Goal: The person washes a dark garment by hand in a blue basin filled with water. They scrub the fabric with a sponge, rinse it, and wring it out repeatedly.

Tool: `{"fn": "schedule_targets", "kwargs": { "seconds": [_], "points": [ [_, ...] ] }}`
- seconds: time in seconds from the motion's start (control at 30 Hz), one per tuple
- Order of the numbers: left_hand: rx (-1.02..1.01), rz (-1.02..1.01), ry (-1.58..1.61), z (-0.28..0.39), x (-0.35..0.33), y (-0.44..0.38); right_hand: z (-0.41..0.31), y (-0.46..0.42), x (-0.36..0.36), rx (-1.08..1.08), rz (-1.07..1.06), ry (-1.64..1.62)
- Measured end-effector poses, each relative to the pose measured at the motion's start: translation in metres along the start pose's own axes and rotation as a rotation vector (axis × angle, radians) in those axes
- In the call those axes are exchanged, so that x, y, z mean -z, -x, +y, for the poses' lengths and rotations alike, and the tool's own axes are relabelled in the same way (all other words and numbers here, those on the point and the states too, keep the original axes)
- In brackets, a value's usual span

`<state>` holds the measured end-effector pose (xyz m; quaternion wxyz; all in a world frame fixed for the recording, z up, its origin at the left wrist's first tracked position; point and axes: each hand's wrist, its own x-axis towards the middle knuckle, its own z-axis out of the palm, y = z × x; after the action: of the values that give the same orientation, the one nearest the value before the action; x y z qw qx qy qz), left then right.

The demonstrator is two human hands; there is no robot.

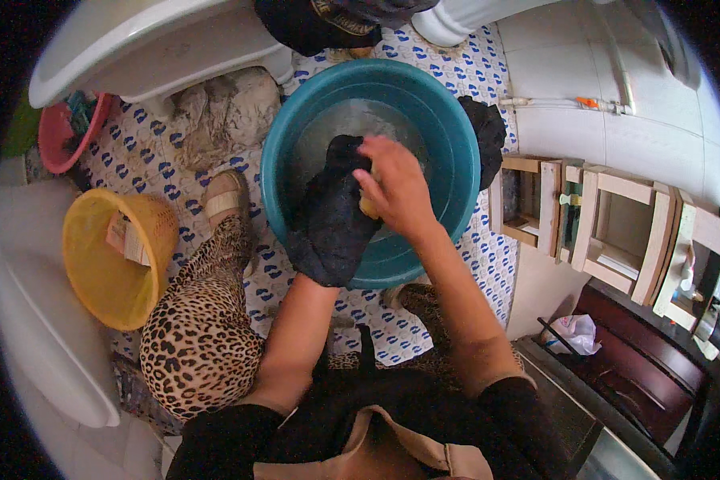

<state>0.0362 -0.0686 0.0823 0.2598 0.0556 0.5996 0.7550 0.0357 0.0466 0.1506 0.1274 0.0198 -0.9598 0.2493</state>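
A dark cloth garment is drawn over my left hand, which is hidden inside it. My left forearm enters the cloth at its lower edge. Over the garment, my right hand grips a yellowish bar, likely soap, with its thumb and fingers, slightly blurred. Both hands are above a round teal plastic basin. Cloudy water shows in the bottom of the basin.
A black cloth lies against the basin's right side. At left stand a yellow wastebasket and a pink basin holding cloth. White sanitary ware borders the top left; wooden frames line the right wall. Dark clothing hangs beyond the basin.
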Motion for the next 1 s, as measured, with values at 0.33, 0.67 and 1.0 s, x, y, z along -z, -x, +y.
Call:
{"fn": "schedule_targets", "kwargs": {
  "seconds": [0.33, 0.67, 1.0],
  "points": [
    [0.116, 0.099, 0.291, -0.037, -0.001, 0.015, -0.006, 0.028, -0.025, 0.071, -0.144, -0.145],
    [-0.110, -0.071, -0.389, 0.045, 0.003, -0.004, -0.008, 0.038, -0.032, 0.053, -0.061, -0.203],
    [-0.160, -0.084, -0.623, 0.064, -0.002, -0.021, 0.068, 0.001, -0.056, -0.607, 0.066, -0.662]
  ]
}}
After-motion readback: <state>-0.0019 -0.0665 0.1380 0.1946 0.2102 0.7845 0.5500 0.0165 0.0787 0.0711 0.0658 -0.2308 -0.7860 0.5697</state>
